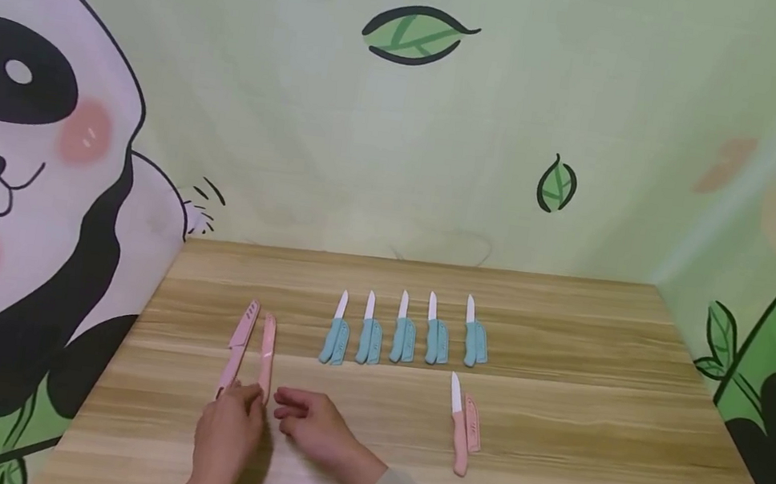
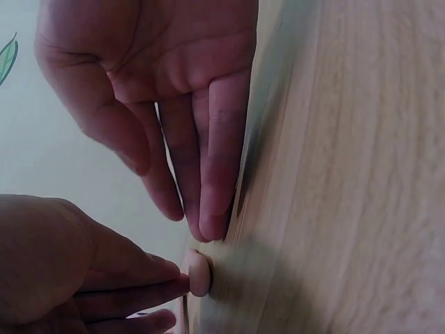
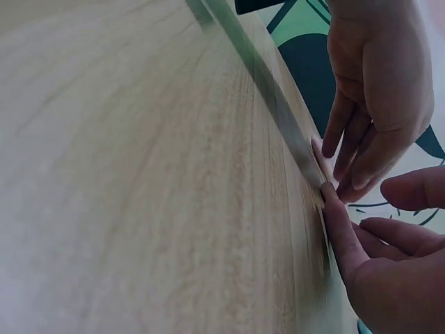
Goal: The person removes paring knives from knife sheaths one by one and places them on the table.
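Two pink knives lie side by side on the left of the table in the head view, their blades hidden in pink sheaths: an outer one and an inner one. My left hand reaches down at their handle ends, its fingertips touching the inner handle end in the left wrist view. My right hand stands just right of that knife, fingers straight and pointing left. In the right wrist view the right hand's fingertips come close to the left hand; whether they touch the knife I cannot tell.
Several blue-handled knives with white blades stand in a row farther back, each beside its blue sheath. A pink-handled knife with a bare white blade lies to the right, next to its pink sheath. A printed cloth hangs behind the table.
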`<state>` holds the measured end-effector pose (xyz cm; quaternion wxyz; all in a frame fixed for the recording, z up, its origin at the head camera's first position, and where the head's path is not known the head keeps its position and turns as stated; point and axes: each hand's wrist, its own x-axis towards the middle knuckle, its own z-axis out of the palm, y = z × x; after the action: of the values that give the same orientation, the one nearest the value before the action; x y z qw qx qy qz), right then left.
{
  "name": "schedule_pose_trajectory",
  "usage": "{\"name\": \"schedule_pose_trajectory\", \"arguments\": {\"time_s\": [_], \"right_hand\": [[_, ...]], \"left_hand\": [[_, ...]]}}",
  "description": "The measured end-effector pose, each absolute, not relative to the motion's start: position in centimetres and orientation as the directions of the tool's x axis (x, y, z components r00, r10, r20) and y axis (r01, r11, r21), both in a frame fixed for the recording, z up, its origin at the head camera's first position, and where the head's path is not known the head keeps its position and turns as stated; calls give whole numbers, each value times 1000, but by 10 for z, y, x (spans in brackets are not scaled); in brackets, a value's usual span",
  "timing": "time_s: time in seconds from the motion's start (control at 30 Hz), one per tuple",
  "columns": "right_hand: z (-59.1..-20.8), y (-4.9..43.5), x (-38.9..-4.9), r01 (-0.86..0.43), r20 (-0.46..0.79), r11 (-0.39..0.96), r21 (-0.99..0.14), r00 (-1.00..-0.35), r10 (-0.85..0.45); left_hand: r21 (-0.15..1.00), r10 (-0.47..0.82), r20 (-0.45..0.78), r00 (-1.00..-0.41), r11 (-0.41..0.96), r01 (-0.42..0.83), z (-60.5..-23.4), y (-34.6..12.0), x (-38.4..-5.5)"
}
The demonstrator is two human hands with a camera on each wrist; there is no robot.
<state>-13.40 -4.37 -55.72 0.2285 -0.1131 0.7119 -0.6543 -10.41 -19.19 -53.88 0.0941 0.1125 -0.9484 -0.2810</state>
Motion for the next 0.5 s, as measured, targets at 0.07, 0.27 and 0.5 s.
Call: {"name": "schedule_pose_trajectory", "arguments": {"time_s": [0.07, 0.27, 0.5], "right_hand": [[-556, -44, -133, 148, -189, 122, -981, -862, -470], [-553, -45, -132, 155, -188, 108, -982, -863, -468], [-554, -45, -129, 174, -178, 50, -983, -880, -441]], "left_hand": [[562, -280, 122, -952, 810, -166, -540, -191, -105], [607, -326, 129, -937, 772, -185, -541, -188, -108], [698, -363, 83, -928, 686, -206, -546, -187, -115]]}}
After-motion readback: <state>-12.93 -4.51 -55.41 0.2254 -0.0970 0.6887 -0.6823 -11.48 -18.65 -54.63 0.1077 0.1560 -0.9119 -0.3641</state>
